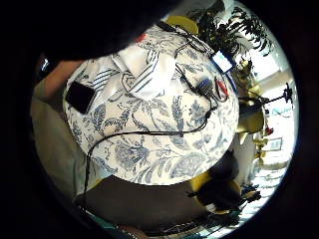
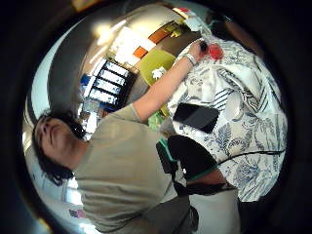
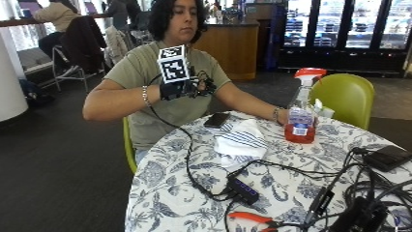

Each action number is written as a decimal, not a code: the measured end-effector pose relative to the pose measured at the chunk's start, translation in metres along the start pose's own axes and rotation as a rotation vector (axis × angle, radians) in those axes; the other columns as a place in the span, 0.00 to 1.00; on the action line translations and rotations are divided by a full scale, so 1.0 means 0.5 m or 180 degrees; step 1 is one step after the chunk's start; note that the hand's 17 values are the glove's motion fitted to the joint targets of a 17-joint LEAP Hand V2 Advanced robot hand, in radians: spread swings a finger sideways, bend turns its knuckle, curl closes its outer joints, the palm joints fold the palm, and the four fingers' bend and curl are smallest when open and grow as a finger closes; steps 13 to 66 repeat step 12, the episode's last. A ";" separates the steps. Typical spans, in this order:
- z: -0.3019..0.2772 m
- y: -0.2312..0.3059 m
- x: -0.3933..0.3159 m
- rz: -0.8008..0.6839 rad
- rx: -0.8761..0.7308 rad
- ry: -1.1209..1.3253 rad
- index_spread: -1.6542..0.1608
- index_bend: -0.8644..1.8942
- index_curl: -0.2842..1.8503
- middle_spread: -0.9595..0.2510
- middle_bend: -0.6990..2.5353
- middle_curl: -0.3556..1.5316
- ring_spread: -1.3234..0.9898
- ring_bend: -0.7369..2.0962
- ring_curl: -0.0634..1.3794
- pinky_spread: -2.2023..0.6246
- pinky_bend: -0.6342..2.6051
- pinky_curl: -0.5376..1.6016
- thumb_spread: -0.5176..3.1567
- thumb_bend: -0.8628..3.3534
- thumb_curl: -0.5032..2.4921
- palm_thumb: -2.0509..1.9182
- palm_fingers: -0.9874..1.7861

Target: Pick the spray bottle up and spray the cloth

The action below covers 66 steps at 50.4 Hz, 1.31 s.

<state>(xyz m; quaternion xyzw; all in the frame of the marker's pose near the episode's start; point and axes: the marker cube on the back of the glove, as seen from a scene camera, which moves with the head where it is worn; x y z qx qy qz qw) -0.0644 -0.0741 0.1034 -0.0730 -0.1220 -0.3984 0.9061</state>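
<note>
floral table [image 3: 193, 203], cloth [image 3: 239, 140], phone [image 3: 217, 120], spray bottle [image 3: 301, 113]

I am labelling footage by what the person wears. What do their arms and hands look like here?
The right hand wears a black glove, with a bracelet at that wrist. The other hand is bare, also with a bracelet at its wrist. Both arms are bare below the short sleeves of an olive-green T-shirt.

Bare counter [image 3: 186, 193] strip on near side w/ room to pass. Cables [image 3: 283, 169], USB hub [image 3: 243, 189], pliers [image 3: 252, 218] crowd the side beyond; phone [image 3: 217, 120] just beside cloth [image 3: 239, 140].
</note>
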 end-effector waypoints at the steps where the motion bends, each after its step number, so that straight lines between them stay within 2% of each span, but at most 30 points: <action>1: -0.001 0.001 -0.002 -0.0008 -0.0015 0.0026 0.70 0.37 0.27 0.76 0.28 0.39 0.54 0.36 0.28 0.85 0.25 0.40 0.42 0.20 0.29 0.64 0.51; 12: 0.009 0.010 -0.018 -0.0015 -0.0147 0.0175 0.70 0.37 0.27 0.76 0.28 0.39 0.54 0.37 0.28 0.85 0.25 0.40 0.42 0.20 0.28 0.64 0.51; 66: 0.009 0.010 -0.018 -0.0015 -0.0147 0.0175 0.70 0.37 0.27 0.76 0.28 0.39 0.54 0.37 0.28 0.85 0.25 0.40 0.42 0.20 0.28 0.64 0.51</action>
